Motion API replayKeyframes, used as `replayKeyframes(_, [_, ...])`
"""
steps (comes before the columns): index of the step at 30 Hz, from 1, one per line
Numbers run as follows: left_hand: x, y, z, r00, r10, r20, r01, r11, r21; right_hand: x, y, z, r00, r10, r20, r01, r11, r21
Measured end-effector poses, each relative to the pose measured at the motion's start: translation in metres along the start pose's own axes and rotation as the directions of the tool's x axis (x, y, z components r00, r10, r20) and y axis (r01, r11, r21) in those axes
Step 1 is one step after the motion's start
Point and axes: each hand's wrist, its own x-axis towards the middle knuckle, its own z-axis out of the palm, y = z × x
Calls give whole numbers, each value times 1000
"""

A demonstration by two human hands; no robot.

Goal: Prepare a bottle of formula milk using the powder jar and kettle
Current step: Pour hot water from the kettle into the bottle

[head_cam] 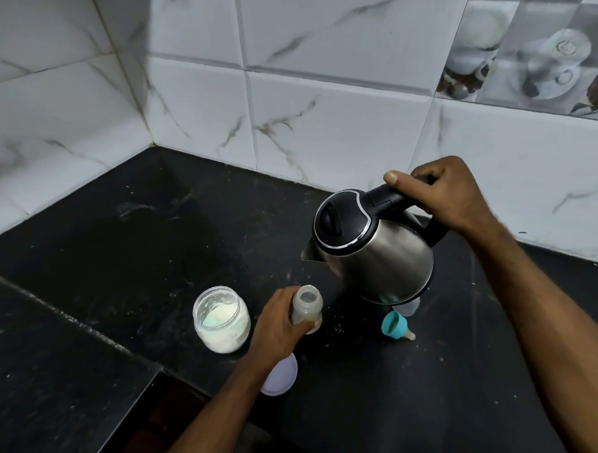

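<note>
My right hand [444, 195] grips the black handle of a steel kettle [375, 253], lifted off the counter and tilted with its spout toward the lower left. Just below the spout stands an open, translucent baby bottle [307, 309], held upright on the counter by my left hand [279, 324]. An open glass jar [221, 320] of white powder, with a teal scoop inside, stands left of the bottle. No water stream is visible between spout and bottle.
The teal bottle ring with its teat [397, 326] lies right of the bottle, beside a clear cap [409, 308] under the kettle. A pale lid [282, 374] lies under my left wrist. The black counter [136, 226] meets tiled walls behind and left; a step edge runs along the lower left.
</note>
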Motion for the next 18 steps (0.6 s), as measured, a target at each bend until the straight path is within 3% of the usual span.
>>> replayKeyframes(10, [-1,0,0,1000,-1,5,0,1000,23,-5,-13,4,998,-10,67,25,972,-234])
replayKeyframes(18, [-1,1,1,1000,-6,17,5,999,34,-7,-22,9,994,-32,100,63,944,-324])
